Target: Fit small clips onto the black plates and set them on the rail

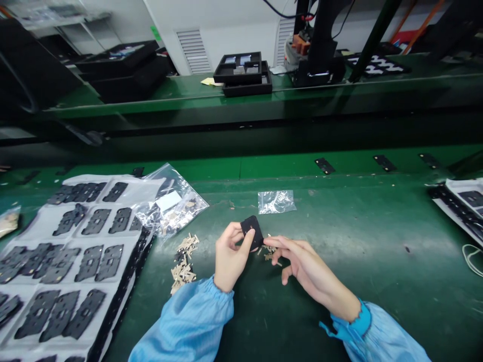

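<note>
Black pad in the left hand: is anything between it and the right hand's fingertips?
Nothing visible stands in the way. The right hand has its fingertips at the edge of the black pad, held by the left hand. The small beige pieces lie below, on the green bench mat.

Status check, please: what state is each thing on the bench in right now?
left hand: pinching a black pad
right hand: open, fingertips at the pad
tan parts: loose heap on the green bench
larger clear bag: crumpled, tan parts inside
small clear bag: lying flat
</note>
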The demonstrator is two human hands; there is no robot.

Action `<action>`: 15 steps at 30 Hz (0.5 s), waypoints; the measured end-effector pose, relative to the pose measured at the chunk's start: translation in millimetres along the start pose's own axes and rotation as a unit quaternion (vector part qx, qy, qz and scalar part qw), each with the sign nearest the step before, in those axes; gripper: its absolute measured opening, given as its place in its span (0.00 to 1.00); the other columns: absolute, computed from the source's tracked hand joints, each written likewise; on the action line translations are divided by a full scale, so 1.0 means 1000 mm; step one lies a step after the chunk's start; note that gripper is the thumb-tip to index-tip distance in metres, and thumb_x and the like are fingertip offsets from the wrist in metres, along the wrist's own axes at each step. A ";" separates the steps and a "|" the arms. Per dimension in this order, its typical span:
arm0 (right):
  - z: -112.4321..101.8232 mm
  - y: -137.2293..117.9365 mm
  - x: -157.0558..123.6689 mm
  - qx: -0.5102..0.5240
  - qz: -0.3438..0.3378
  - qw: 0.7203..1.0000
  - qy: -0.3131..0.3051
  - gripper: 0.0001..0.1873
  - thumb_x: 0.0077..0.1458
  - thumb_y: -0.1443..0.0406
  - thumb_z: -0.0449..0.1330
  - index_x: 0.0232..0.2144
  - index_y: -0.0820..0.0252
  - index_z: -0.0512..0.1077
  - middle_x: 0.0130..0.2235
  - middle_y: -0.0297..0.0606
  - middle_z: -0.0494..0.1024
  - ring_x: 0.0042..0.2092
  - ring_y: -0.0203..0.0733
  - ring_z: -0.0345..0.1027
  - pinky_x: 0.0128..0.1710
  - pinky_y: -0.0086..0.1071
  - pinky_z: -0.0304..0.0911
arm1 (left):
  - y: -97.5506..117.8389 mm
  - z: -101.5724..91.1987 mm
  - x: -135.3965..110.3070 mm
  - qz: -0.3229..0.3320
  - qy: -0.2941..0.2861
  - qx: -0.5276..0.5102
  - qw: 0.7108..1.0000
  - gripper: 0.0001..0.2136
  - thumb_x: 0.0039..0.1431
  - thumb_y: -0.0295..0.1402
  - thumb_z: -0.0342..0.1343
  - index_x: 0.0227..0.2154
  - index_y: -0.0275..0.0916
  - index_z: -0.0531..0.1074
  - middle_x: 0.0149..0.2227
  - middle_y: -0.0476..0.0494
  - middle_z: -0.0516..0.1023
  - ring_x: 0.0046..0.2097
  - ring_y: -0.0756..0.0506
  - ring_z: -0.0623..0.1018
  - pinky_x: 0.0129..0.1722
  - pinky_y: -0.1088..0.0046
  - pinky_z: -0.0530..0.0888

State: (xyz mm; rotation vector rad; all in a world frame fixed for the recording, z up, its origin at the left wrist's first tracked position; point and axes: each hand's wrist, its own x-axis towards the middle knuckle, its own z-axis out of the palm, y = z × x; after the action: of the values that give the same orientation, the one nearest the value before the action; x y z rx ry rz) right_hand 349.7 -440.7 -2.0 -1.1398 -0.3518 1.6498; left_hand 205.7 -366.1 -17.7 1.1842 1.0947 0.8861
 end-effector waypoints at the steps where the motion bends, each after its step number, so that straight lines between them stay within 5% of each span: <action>1: 0.000 0.000 0.000 0.002 0.002 1.000 -0.003 0.16 0.53 0.56 0.58 0.38 0.61 0.77 0.47 0.47 0.71 0.35 0.39 0.64 0.16 0.24 0.64 | 0.000 0.000 0.000 -0.001 -0.003 -0.001 1.000 0.09 0.51 0.35 0.59 0.32 0.37 0.67 0.32 0.45 0.77 0.34 0.46 0.79 0.24 0.77 0.77; 9: -0.009 -0.002 0.003 -0.012 0.005 1.000 -0.007 0.14 0.51 0.58 0.61 0.35 0.63 0.77 0.35 0.42 0.75 0.29 0.34 0.63 0.14 0.20 0.57 | 0.002 -0.003 0.003 -0.046 -0.042 -0.049 0.997 0.11 0.50 0.36 0.60 0.32 0.36 0.67 0.33 0.45 0.76 0.32 0.47 0.78 0.24 0.74 0.78; 15: -0.008 0.000 0.005 -0.046 -0.007 0.999 0.001 0.12 0.46 0.59 0.65 0.30 0.64 0.77 0.22 0.33 0.69 0.24 0.31 0.61 0.13 0.19 0.53 | 0.005 -0.003 0.002 -0.065 -0.071 -0.063 0.993 0.11 0.50 0.36 0.60 0.32 0.36 0.67 0.32 0.46 0.77 0.30 0.47 0.78 0.22 0.77 0.76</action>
State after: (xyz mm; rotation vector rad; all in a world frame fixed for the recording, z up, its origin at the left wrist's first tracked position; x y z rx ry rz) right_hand 356.3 -438.7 -8.1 -1.2048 -0.4369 1.6339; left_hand 203.0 -362.4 -13.6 1.0446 0.9744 0.7475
